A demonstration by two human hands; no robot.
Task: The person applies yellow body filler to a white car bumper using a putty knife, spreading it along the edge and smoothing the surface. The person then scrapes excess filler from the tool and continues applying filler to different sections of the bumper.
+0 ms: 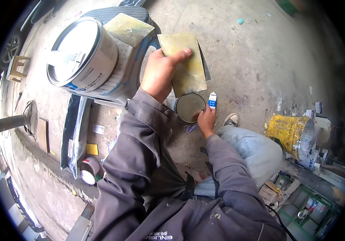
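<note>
My left hand point(159, 72) is closed around a flat rectangular plate point(186, 66), pale yellow and smeared, with the thumb pressed on its face. A dark edge of a second sheet shows behind it. Lower and to the right, my right hand point(207, 121) grips a white and blue tube point(212, 100), whose capped end points up. Its fingers also meet the rim of a round tin or lid point(189, 107) with a dull grey-brown face; whether they hold it too, I cannot tell. Another yellow-stained plate point(129, 30) lies beside a large white paint can point(82, 54) at the upper left.
The paint can stands on a grey dotted stand point(122, 50). A yellow bucket point(289, 132) sits at the right, above a green rack point(305, 207). At the lower left are a small tin point(89, 170), a wrapped strip point(76, 136) and a wooden stool point(18, 68).
</note>
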